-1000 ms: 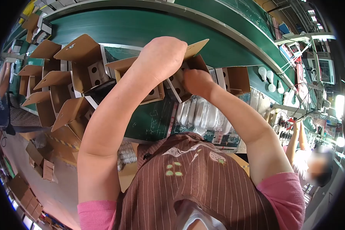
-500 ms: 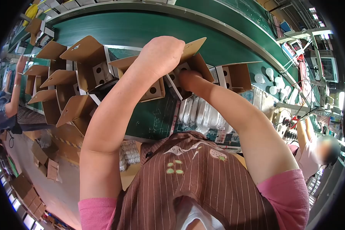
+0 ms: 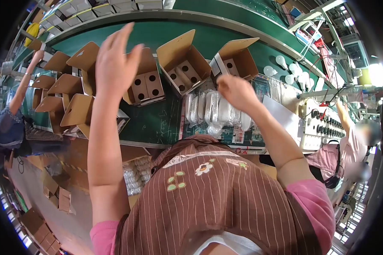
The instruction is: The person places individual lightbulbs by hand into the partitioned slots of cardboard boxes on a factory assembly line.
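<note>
– how are the hands set?
– the left hand [image 3: 114, 70] is spread, fingers apart. the right hand [image 3: 239, 92] curls its fingers near the open brown cardboard box on the right [image 3: 247, 63]; i can't tell whether it pinches anything.
– and between them?
– another open brown cardboard box with a pale, round-holed insert [image 3: 176, 47], on the green work surface [image 3: 151, 125]. it looks light and stiff-walled, though its flap probably bends easily, so i'd take it low by two opposite walls.
– those white rounded pieces in clear wrap [image 3: 212, 106]?
– just below the boxes. probably slippery (film slides), so better around the body.
– the white round bulbs [image 3: 281, 62]?
– farther right, likely fragile.
</note>
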`<state>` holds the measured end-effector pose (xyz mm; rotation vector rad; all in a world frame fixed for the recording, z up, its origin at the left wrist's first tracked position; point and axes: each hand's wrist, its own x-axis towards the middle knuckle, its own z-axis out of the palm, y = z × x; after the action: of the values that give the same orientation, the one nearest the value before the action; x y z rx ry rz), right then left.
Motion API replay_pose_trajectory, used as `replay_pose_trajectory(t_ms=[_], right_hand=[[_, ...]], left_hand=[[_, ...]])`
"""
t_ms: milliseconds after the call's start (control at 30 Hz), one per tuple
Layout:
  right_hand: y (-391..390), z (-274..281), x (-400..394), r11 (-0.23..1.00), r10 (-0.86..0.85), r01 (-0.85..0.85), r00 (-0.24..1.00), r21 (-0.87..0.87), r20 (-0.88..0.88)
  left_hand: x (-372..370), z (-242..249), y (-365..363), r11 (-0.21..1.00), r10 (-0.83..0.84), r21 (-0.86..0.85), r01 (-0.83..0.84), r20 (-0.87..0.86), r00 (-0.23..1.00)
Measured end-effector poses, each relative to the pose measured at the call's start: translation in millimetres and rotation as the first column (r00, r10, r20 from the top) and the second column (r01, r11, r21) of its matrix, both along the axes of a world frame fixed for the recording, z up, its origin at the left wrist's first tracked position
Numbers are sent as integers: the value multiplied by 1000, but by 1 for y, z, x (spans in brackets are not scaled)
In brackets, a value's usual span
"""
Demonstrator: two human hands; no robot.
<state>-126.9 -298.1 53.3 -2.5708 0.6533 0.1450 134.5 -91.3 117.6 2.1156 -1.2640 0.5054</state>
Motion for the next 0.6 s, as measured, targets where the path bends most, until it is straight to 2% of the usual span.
replay_pose_trajectory(t_ms=[67,100,133,167,233,333,433,467,533,600], right_hand=[[13,-42,-20,999,-12,0,938,-36,-345],[24,-54,-21,993,-108,116,915,-2,-389],[26,-74,-22,982,-179,189,924,-4,-337],[29,-98,-24,966,-248,260,925,5,-287],[29,-109,-21,937,-332,348,920,42,-209],[13,-109,-37,907,-389,408,906,106,-165],[-22,-125,-72,838,-462,380,876,392,139],[-19,-106,-75,695,-531,365,842,620,99],[-4,-37,-78,275,-615,240,788,931,-21],[12,-17,-74,1,-607,126,788,992,-99]], left_hand=[[15,-17,19,976,191,92,-196,52,980],[27,-30,24,962,220,158,-223,39,975],[33,-39,29,941,252,228,-252,27,967],[32,-40,31,925,230,318,-206,-39,972],[33,-37,35,875,196,475,-94,-169,966],[20,-37,44,933,121,350,-88,-73,990],[6,-39,54,938,93,345,-42,-133,987],[2,-42,58,942,71,335,-20,-143,987],[-13,-39,61,923,143,384,-33,-260,955],[-20,-55,70,940,194,325,-100,-270,943]])
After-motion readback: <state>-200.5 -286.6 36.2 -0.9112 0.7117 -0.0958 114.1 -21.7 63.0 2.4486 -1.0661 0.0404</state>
